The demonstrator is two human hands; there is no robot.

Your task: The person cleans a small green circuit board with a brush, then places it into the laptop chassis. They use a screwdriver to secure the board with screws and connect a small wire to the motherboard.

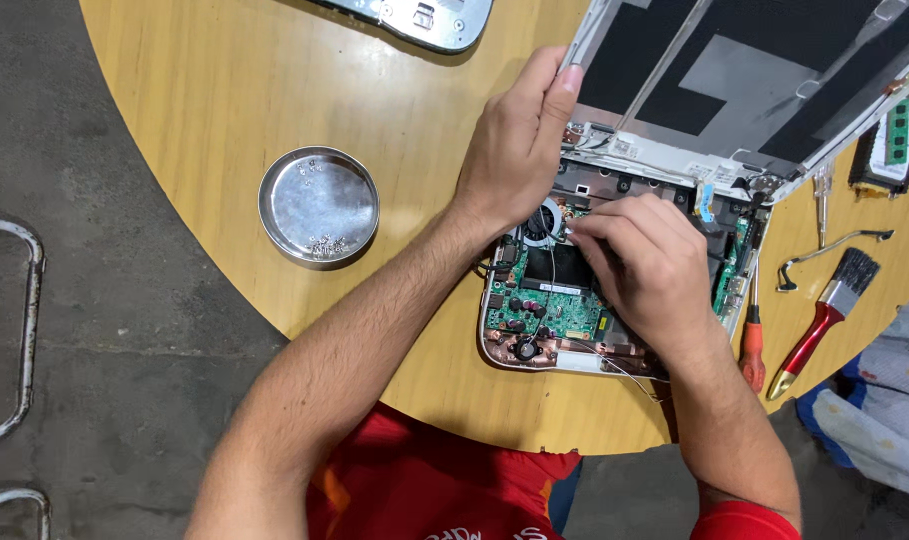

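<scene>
A small opened laptop [534,345] lies on the round wooden table [224,80], its green circuit board [549,305] and small fan [541,224] exposed. Its lid [754,90] stands open at the back. My left hand [514,140] holds the lid's left edge with the fingers on the frame. My right hand [646,262] rests over the board, fingertips pinched together right beside the fan. What the fingertips hold is too small to see.
A round metal dish [318,205] with several small screws sits left of the laptop. To the right lie a red-handled screwdriver [752,335], a red-handled brush [824,320], a thin cable [829,250] and a memory module [892,140]. A silver cover [424,18] lies at the back.
</scene>
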